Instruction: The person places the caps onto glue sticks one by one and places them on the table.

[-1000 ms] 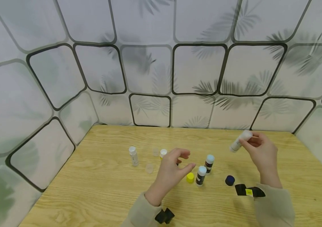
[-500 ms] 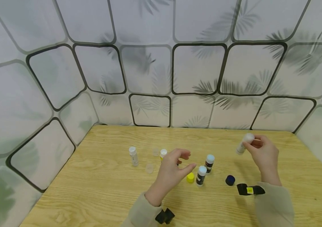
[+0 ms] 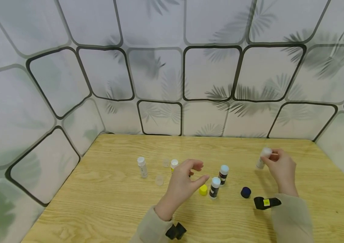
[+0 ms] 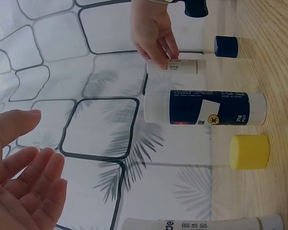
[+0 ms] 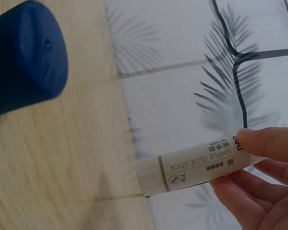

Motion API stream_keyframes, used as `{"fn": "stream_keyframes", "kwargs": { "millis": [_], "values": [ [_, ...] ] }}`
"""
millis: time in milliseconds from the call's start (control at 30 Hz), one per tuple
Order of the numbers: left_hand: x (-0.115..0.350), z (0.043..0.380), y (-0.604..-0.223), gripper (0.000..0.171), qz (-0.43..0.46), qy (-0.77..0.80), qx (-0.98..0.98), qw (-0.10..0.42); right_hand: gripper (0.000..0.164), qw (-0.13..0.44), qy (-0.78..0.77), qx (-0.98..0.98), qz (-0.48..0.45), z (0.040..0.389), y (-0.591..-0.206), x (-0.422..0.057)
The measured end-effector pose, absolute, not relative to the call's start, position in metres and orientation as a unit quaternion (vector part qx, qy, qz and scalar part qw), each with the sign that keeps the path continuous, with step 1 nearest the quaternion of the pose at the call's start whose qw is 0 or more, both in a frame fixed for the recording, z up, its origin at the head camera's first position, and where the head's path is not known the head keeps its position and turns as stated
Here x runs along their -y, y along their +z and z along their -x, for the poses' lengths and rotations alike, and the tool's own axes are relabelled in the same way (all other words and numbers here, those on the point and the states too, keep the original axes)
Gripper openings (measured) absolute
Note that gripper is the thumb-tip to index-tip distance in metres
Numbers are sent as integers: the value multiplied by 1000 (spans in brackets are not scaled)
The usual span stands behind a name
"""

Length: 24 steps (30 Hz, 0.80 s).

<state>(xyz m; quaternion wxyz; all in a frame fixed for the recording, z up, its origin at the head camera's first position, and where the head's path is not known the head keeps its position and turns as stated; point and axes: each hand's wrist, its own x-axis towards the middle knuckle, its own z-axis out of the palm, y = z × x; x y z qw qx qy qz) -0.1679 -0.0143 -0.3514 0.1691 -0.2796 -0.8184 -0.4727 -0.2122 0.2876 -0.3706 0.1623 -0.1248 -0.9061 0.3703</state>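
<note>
My right hand (image 3: 282, 170) pinches a white glue stick (image 3: 260, 163) near its top, thumb on one side and fingers on the other. Its printed label (image 5: 199, 163) shows in the right wrist view. The stick stands nearly upright, its lower end close over the table at the back right. My left hand (image 3: 181, 184) hovers mid-table, fingers loosely bent, holding nothing. Close to it are two navy-labelled glue sticks, a rear one (image 3: 223, 173) and a front one (image 3: 215, 189), and a yellow cap (image 3: 203, 190). A dark blue cap (image 3: 246, 192) lies nearer the right hand.
Farther left stands another white glue stick (image 3: 142, 167), beside two clear round pieces, one in front (image 3: 159, 180) and one behind (image 3: 166, 163). A white-topped stick with yellow (image 3: 174, 164) is partly hidden behind my left hand. A patterned curtain (image 3: 160, 74) backs the wooden table (image 3: 99, 202).
My right hand has moved slightly right and lowered the white glue stick, turning it from tilted to nearly upright. The left hand has stayed in place.
</note>
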Motion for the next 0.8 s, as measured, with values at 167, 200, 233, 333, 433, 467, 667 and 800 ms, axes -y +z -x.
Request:
{"fn": "stream_keyframes", "kwargs": {
  "millis": [167,200,233,333,433,467,667,800],
  "values": [
    [14,168,-351,30,281,-473,818,166,43,169,366,907,120,214,-377,-290],
    [14,168,-351,30,282,-473,818,166,42,168,366,907,120,214,-378,-291],
    [14,168,-351,30,283,-473,818,165,42,167,366,908,120,215,-380,-291],
    [14,168,-350,29,284,-472,818,165,41,158,367,909,121,215,-382,-292],
    [14,168,-350,29,285,-471,818,164,38,154,365,911,117,216,-384,-292],
    [14,168,-350,29,286,-472,818,163,37,156,363,912,114,216,-385,-292],
    [15,168,-350,30,285,-468,822,157,39,149,359,915,111,216,-387,-293],
    [15,168,-350,29,286,-466,823,154,41,137,359,916,112,217,-389,-294]
  ]
}}
